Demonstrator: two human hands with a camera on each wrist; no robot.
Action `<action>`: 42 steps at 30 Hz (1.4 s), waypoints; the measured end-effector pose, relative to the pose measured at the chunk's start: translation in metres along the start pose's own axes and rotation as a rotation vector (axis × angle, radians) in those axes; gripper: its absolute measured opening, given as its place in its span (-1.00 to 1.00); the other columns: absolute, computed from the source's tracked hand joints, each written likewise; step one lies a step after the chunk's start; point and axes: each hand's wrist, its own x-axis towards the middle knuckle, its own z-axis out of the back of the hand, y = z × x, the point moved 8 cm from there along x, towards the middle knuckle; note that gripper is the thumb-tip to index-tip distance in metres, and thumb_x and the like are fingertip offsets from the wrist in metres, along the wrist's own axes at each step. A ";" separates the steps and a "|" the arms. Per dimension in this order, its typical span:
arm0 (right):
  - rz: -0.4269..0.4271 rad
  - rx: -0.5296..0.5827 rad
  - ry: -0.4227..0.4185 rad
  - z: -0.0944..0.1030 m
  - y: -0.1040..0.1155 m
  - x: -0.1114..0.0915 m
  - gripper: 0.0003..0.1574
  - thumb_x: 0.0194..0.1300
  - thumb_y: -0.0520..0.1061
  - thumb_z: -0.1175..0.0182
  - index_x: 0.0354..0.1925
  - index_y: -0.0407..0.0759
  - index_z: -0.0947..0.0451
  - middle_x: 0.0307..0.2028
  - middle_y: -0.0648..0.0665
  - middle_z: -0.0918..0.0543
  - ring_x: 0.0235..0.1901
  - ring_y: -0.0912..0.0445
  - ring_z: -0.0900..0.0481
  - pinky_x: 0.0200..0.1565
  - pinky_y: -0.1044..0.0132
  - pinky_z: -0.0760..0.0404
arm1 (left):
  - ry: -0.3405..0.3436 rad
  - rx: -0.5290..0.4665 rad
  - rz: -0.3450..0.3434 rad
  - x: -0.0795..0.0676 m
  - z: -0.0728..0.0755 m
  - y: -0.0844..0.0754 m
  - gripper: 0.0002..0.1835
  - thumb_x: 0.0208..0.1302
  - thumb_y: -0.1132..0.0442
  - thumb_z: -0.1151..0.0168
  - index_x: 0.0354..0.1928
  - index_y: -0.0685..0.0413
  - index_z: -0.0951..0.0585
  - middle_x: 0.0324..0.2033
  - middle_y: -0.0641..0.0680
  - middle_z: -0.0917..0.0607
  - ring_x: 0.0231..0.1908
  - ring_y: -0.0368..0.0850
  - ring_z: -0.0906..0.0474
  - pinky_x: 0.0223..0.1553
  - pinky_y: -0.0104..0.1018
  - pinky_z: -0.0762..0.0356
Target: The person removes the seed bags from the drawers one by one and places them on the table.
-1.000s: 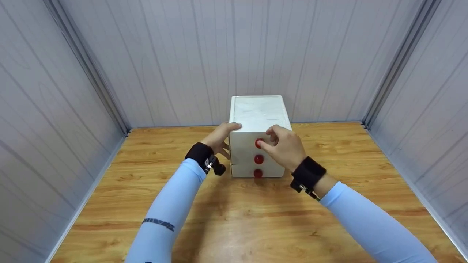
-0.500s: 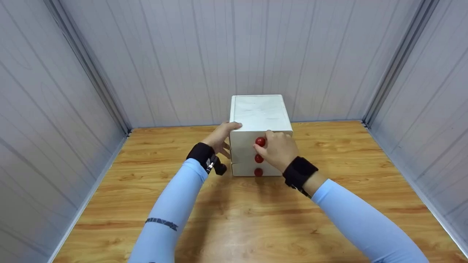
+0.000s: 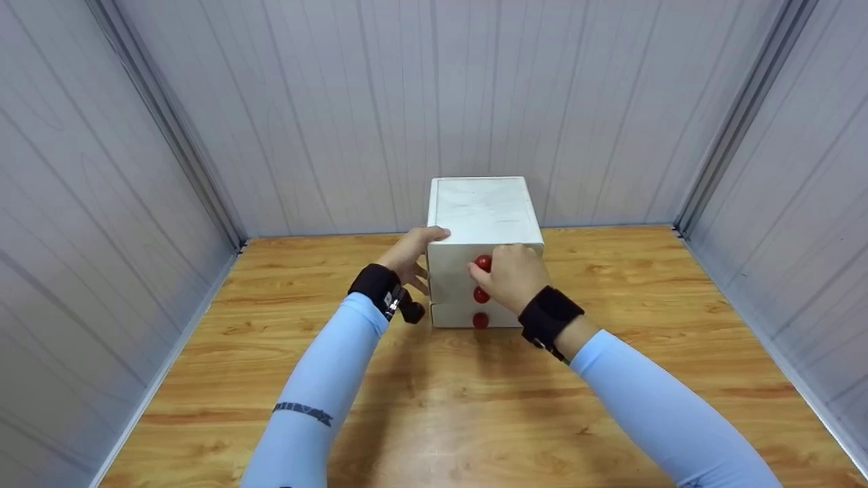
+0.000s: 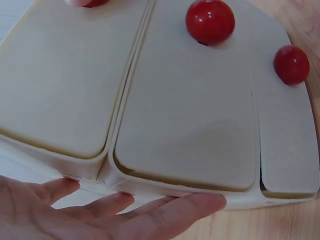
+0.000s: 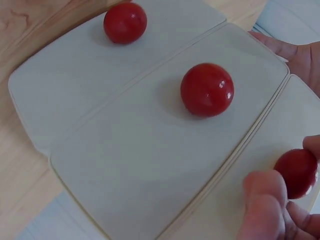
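Observation:
A small white cabinet [image 3: 485, 210] with three drawers stands on the wooden floor, each drawer front bearing a round red knob. My right hand [image 3: 517, 276] is at the top drawer, its thumb and fingers pinching the top knob [image 5: 296, 172], partly covered by the fingers. Below it are the middle knob [image 3: 481, 295] and the bottom knob [image 3: 480, 320], both untouched. My left hand [image 3: 410, 257] steadies the cabinet's left side. Its thumb lies on the top edge, and the extended fingers [image 4: 155, 217] rest along the side wall. All drawer fronts sit about flush with the cabinet.
A pale panelled wall [image 3: 325, 122] rises behind the cabinet, with similar walls at left and right. Wood-grain flooring [image 3: 447, 407] spreads out in front. Both wrists wear black straps with cameras, and the forearms have light blue sleeves.
My right hand has shifted slightly left and turned, its fingers closing in around the top knob. The left hand stays in place on the cabinet's side.

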 end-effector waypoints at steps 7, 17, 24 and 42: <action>0.019 0.030 -0.046 0.000 -0.001 -0.001 -0.18 0.51 0.12 -0.32 -0.74 0.01 -0.09 -0.74 0.10 -0.08 -0.72 0.19 -0.06 -0.63 0.34 -0.03 | -0.003 -0.021 0.007 0.000 -0.001 0.000 -0.11 0.45 -0.24 -0.16 0.68 -0.02 -0.21 0.61 0.27 -0.26 0.49 0.73 -0.21 0.35 0.70 -0.34; 0.095 0.060 -0.122 0.006 0.002 -0.016 -0.19 0.44 0.06 -0.36 -0.74 0.02 -0.05 -0.71 0.11 -0.04 -0.70 0.20 -0.02 -0.63 0.35 0.01 | 0.009 -0.010 0.000 0.001 -0.005 -0.003 -0.07 0.46 -0.25 -0.14 0.72 -0.07 -0.13 0.66 0.23 -0.18 0.49 0.71 -0.23 0.38 0.66 -0.35; 0.125 0.140 -0.144 0.008 0.006 -0.030 -0.19 0.41 0.00 -0.38 -0.73 0.05 -0.03 -0.71 0.14 -0.04 -0.70 0.24 0.00 -0.64 0.39 0.02 | 0.010 0.003 0.002 0.000 -0.002 0.000 -0.13 0.47 -0.26 -0.13 0.67 -0.06 -0.20 0.59 0.30 -0.21 0.45 0.71 -0.28 0.36 0.64 -0.39; 0.166 0.230 -0.168 0.012 0.014 -0.059 -0.23 0.39 -0.05 -0.45 -0.70 0.09 -0.10 -0.69 0.19 -0.11 -0.68 0.29 -0.08 -0.61 0.42 -0.02 | 0.031 0.070 -0.031 0.002 -0.002 -0.001 -0.24 0.54 -0.26 -0.06 0.64 -0.13 -0.29 0.60 0.23 -0.29 0.28 0.59 -0.55 0.22 0.48 -0.61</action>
